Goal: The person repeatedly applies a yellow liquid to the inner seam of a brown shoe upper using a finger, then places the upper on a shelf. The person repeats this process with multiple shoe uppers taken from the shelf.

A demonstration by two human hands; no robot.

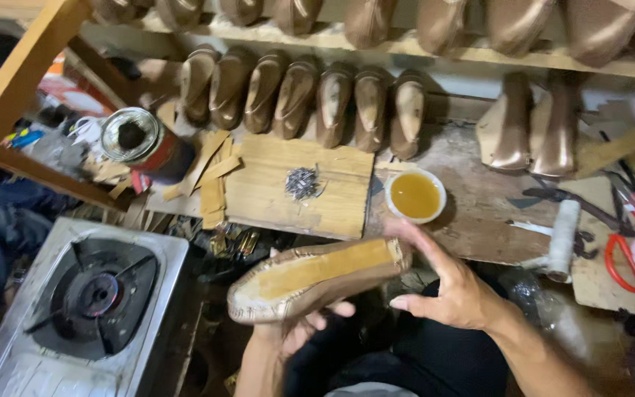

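My left hand (299, 327) comes up from below, palm cupped and fingers curled under a lasted shoe (314, 283), which I hold sole-up over my lap, just in front of the workbench (472, 213). My right hand (446, 283) reaches in from the right, wrist bent, fingers stretched and loosely spread; its fingertips touch the heel end of the shoe, gripping nothing. The shoe's upper is tan leather pulled over the edge, its bottom a flat yellowish insole with a rough, frayed margin. On the scarred wooden bench sits a small white bowl (414, 195) of amber glue, beside a pale board (299, 187) carrying a heap of small metal tacks (301, 182). A steel gas burner (86, 301) stands at my left.
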